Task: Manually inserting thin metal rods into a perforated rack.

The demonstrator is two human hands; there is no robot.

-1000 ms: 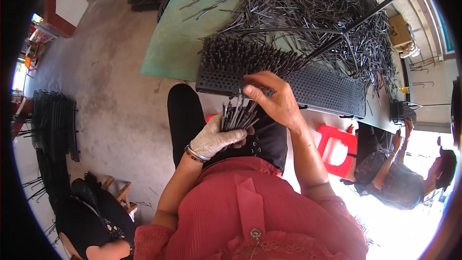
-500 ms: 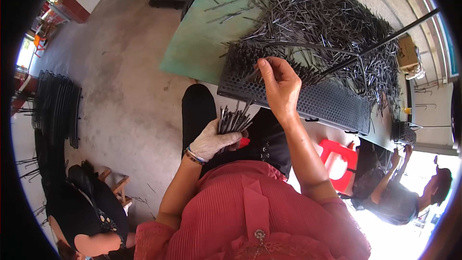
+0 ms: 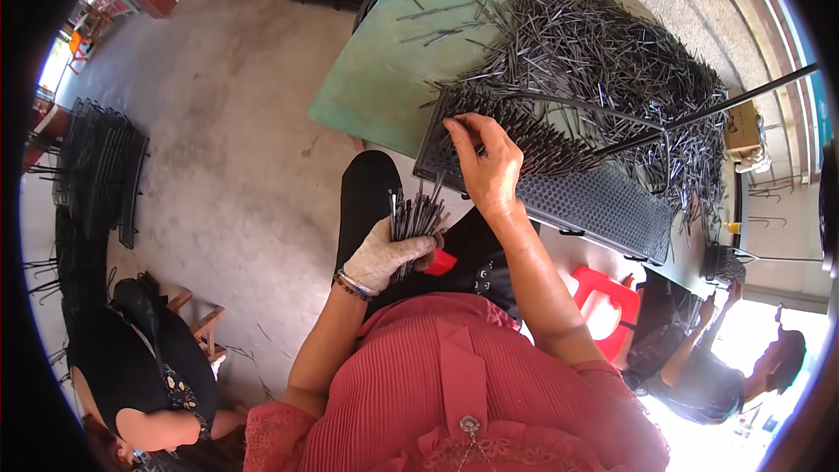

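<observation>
My left hand (image 3: 384, 253), in a pale work glove, grips a bundle of thin dark metal rods (image 3: 415, 214) above my lap. My right hand (image 3: 485, 162) is bare and reaches onto a black perforated tray (image 3: 603, 201), its fingertips pinching a single rod at the tray's near-left part. Part of the tray is filled with upright rods (image 3: 533, 135). Behind the tray a big loose pile of the same rods (image 3: 594, 44) lies on a green table (image 3: 367, 79).
A long dark bar (image 3: 717, 109) slants over the pile. A red plastic stool (image 3: 603, 301) stands by my right side. Another person (image 3: 149, 367) sits at lower left, one more (image 3: 725, 367) at lower right. Stacked black trays (image 3: 96, 166) rest on the concrete floor at left.
My right hand has left the bundle in my left hand and moved up onto the tray. The view has tilted, so the table sits lower in the picture.
</observation>
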